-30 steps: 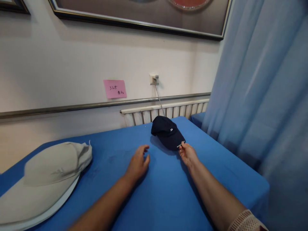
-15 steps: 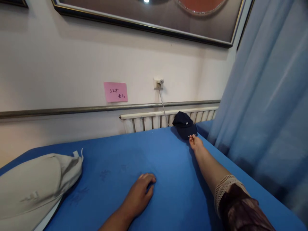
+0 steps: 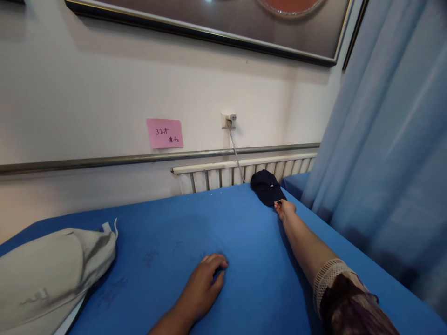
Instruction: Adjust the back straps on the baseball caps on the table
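A dark navy baseball cap [image 3: 267, 186] with a small white mark lies at the far right corner of the blue-covered bed [image 3: 167, 223]. With my right arm stretched out, my right hand [image 3: 285, 209] pinches the front edge of the cap's brim; a small pale detail shows at the fingertips. My left hand [image 3: 206, 284] rests on the blue cover in the middle foreground, holding nothing, its fingers loosely bent and the thumb apart. At the left lies a beige bag-like fabric item [image 3: 49, 270] with a short strap, partly cut off by the frame.
A white radiator [image 3: 223, 172] and a metal rail [image 3: 139, 158] run along the wall behind the bed. A cable hangs from a wall socket [image 3: 228, 121]. A pink note [image 3: 165, 133] and a large framed picture [image 3: 209, 28] are on the wall. Blue curtains [image 3: 384, 153] hang at the right.
The cap's crown has come down and the cap sits lower and flatter, with my right hand still at its brim. My left hand has hardly moved. The view has shifted slightly.
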Demonstrator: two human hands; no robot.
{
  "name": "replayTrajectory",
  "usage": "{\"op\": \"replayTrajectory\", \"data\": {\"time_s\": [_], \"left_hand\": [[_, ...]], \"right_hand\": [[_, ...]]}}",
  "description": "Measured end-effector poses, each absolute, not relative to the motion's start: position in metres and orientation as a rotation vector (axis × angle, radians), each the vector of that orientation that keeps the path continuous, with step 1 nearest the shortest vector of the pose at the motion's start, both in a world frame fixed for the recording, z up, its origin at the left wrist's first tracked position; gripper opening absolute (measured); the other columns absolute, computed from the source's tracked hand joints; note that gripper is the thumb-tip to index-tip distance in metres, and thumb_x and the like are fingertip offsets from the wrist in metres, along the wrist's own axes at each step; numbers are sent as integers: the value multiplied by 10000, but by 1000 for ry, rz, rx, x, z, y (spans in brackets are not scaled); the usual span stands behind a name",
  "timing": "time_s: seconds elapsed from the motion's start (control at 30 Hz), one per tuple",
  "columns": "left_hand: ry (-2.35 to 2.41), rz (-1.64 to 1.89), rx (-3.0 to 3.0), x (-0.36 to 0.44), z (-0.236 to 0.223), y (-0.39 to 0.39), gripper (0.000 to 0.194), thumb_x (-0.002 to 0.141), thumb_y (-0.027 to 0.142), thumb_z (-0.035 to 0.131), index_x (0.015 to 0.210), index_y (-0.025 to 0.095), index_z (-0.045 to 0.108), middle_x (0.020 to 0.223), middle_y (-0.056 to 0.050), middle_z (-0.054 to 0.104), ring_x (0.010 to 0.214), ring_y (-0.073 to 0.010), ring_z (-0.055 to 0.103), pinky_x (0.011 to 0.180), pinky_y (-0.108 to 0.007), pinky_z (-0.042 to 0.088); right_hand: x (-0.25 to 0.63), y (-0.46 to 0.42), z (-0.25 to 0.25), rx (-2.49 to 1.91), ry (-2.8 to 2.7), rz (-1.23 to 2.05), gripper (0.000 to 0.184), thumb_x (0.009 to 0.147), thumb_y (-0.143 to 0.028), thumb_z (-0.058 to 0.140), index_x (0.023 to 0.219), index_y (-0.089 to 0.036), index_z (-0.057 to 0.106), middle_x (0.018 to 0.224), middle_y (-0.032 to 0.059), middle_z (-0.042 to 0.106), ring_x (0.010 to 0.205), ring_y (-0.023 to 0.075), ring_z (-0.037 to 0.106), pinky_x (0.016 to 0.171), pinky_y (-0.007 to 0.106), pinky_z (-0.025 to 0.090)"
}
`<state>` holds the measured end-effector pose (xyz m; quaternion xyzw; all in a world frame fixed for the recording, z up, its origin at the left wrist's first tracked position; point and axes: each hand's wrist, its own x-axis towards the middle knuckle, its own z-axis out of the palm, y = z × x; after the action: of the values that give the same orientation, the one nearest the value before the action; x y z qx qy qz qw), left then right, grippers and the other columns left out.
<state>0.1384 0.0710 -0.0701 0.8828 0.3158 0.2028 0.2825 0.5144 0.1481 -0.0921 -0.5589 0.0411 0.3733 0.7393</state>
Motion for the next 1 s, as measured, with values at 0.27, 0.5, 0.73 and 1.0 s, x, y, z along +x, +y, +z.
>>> {"op": "replayTrajectory", "data": {"time_s": [0.27, 0.5, 0.73, 1.0], "left_hand": [[805, 603, 2433, 143, -76, 72, 177, 811, 124, 497, 919, 206, 609, 983, -56, 665, 975, -214, 598, 923, -394, 447], [906, 699, 2378, 138, -78, 53, 196, 814, 116, 505, 961, 196, 607, 955, -60, 664, 908, -195, 623, 869, -348, 493], [1345, 1158, 2213, 71, -43, 47, 394, 864, 133, 459, 1253, 185, 425, 1195, -134, 566, 1059, -228, 593, 931, -432, 490], [2063, 1610, 2112, -79, 36, -4, 610, 770, 204, 608, 1319, 177, 344, 1329, -174, 466, 1293, -350, 422, 1039, -599, 374]], "right_hand": [[445, 98, -95, -1278, -17, 738, 208, 927, -260, 602, 1096, -138, 605, 1030, 61, 644, 858, 167, 641, 741, 330, 562], [288, 29, -106, -1245, -316, 918, 246, 642, -11, 669, 789, -199, 613, 751, -11, 647, 704, 110, 611, 615, 169, 483], [186, -8, -117, -1253, -951, 992, 266, 729, -109, 650, 964, -232, 630, 1022, 32, 654, 959, 150, 590, 908, 259, 444], [213, -8, -112, -1227, -1100, 1184, 222, 712, -20, 604, 805, -217, 646, 746, -11, 637, 673, 110, 573, 653, 216, 434]]}}
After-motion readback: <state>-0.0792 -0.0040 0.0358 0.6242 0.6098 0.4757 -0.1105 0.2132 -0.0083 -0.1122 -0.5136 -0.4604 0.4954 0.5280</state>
